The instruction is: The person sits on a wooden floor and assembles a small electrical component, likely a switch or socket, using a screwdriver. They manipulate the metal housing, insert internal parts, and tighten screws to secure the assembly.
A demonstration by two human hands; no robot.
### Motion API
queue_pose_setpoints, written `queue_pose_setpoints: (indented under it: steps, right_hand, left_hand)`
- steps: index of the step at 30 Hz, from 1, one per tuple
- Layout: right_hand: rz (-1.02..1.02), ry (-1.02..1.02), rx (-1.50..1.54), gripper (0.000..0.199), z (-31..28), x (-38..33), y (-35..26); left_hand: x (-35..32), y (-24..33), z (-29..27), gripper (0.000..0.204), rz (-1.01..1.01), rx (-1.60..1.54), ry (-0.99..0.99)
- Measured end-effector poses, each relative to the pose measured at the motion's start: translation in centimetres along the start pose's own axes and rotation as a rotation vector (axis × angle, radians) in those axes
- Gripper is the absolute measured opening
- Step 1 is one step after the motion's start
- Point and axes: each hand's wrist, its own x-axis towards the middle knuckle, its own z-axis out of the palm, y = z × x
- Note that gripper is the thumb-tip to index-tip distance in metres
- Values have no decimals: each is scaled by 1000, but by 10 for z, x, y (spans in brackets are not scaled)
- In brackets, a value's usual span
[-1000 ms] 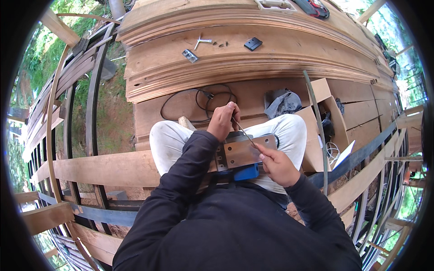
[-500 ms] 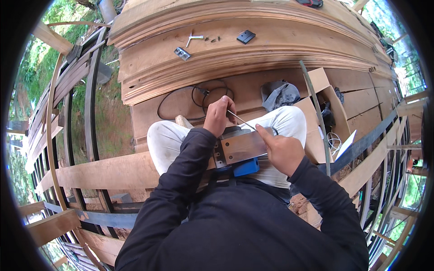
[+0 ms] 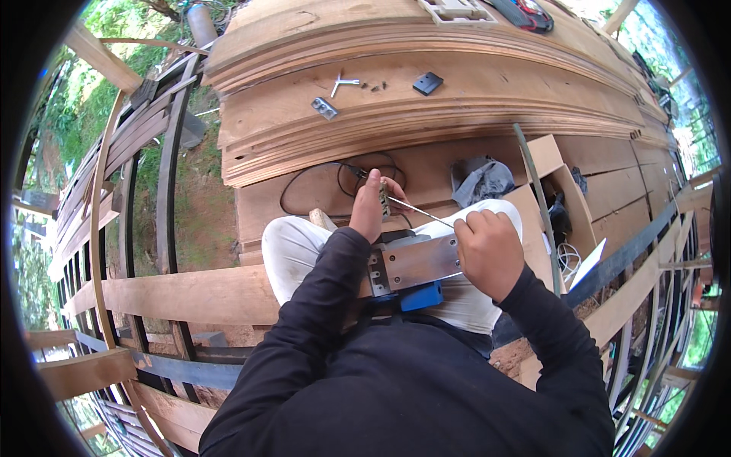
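My left hand (image 3: 368, 207) is closed on a small, ridged, brassy-grey metal piece (image 3: 384, 199), held upright above my lap. My right hand (image 3: 491, 253) is closed round a thin metal rod (image 3: 426, 214). The rod's far tip meets or lies just beside the ridged piece, and its other end is hidden in my fist. Below both hands, a blue power tool (image 3: 421, 298) with a flat metal plate (image 3: 419, 264), apparently an electric planer turned over, rests across my lap. My right knuckles are close to the plate's right end.
On the stacked boards (image 3: 266, 137) ahead lie a three-armed wrench (image 3: 344, 84), several small dark bits, a black block (image 3: 428, 83) and a metal part with holes (image 3: 324, 108). A black cable (image 3: 288, 190), grey cloth (image 3: 487, 183) and open cardboard box (image 3: 580, 209) surround my knees.
My left hand has turned, bringing the ridged piece into view. My right hand has gone from a pointing finger along the rod to a closed fist. The view has shifted slightly.
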Motion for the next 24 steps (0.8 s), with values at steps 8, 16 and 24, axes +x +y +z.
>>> queue_pose_setpoints:
  steps: [8,16,24]
  right_hand:
    - [106,164,17,12,13,0,-1]
    - [431,156,450,11,40,-21,-4]
    - [615,148,1045,12,66,-39,-9]
  left_hand:
    - [2,5,0,70,-77,-146,24]
    - [-1,12,-7,71,-152,-380,-74]
    - [3,8,-2,49,-146,-471,-130]
